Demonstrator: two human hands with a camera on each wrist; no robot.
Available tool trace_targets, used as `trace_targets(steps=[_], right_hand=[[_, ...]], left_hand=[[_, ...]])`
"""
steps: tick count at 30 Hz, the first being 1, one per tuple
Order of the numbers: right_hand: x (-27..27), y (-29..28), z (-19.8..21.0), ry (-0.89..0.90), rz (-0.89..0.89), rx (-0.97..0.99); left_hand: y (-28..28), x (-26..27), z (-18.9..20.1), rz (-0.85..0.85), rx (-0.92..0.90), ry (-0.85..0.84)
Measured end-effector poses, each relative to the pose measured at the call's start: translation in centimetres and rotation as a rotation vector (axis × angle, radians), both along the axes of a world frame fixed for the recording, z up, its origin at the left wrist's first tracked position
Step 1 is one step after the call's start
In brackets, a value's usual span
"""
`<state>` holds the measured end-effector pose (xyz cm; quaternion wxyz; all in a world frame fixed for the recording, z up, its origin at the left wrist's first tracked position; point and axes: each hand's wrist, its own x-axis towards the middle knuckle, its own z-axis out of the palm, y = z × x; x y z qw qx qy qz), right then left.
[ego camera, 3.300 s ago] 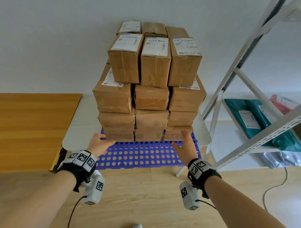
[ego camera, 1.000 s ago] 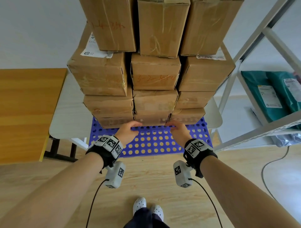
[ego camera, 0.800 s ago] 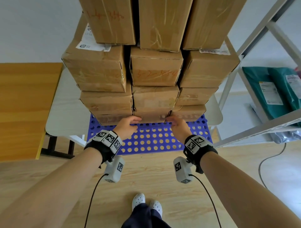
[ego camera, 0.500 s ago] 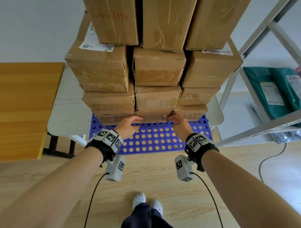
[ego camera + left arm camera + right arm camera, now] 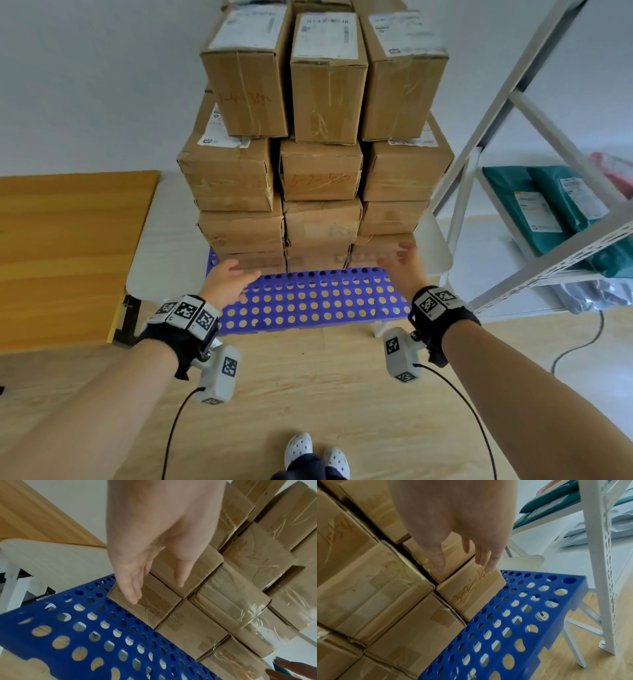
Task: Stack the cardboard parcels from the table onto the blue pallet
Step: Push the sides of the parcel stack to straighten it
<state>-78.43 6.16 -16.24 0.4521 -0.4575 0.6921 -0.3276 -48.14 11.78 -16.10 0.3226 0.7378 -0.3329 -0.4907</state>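
A tall stack of cardboard parcels (image 5: 322, 171) stands three wide on the back half of the blue perforated pallet (image 5: 308, 301). My left hand (image 5: 227, 279) is open, fingers straight, in front of the bottom left parcel (image 5: 145, 601); I cannot tell whether it touches. My right hand (image 5: 404, 263) is open and blurred in front of the bottom right parcel (image 5: 471, 595). In the wrist views the left hand (image 5: 154, 588) and right hand (image 5: 462, 563) hold nothing. The pallet's front half (image 5: 102, 635) (image 5: 522, 608) is bare.
The pallet lies on a white table (image 5: 161, 246). A wooden table (image 5: 68, 246) adjoins on the left. A white metal rack (image 5: 513, 102) with teal mail bags (image 5: 534, 205) stands close on the right. A cable (image 5: 582, 342) runs on the floor; my feet (image 5: 315, 448) are below.
Both hands left the lower edge of the middle bottom parcel and spread apart toward the outer bottom parcels. The head view pulled back and now shows the top row's labels.
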Motion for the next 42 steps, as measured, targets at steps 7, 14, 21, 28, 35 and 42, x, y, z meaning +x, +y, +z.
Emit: trace_targets(steps=[7, 14, 21, 28, 35, 42], right_hand=[[-1.2, -1.3, 3.0, -0.03, -0.09, -0.075], [2.1, -2.6, 2.4, 0.011, 0.199, -0.058], [3.7, -3.4, 2.0, -0.018, 0.202, -0.018], [3.9, -3.4, 2.1, 0.021, 0.176, -0.048], [3.7, -2.8, 1.8, -0.016, 0.144, -0.046], [0.9, -2.5, 2.4, -0.03, -0.068, -0.073]], left_hand=[[-0.4, 1.4, 1.9, 0.17, -0.079, -0.182], [-2.4, 0.8, 3.1, 0.23, -0.202, -0.218], [-3.5, 1.0, 3.1, 0.239, -0.199, -0.241], [-3.8, 1.2, 3.0, 0.238, -0.217, -0.209], [-3.3, 0.9, 2.9, 0.254, -0.223, -0.229], [-2.0, -1.2, 2.0, 0.13, 0.069, -0.286]])
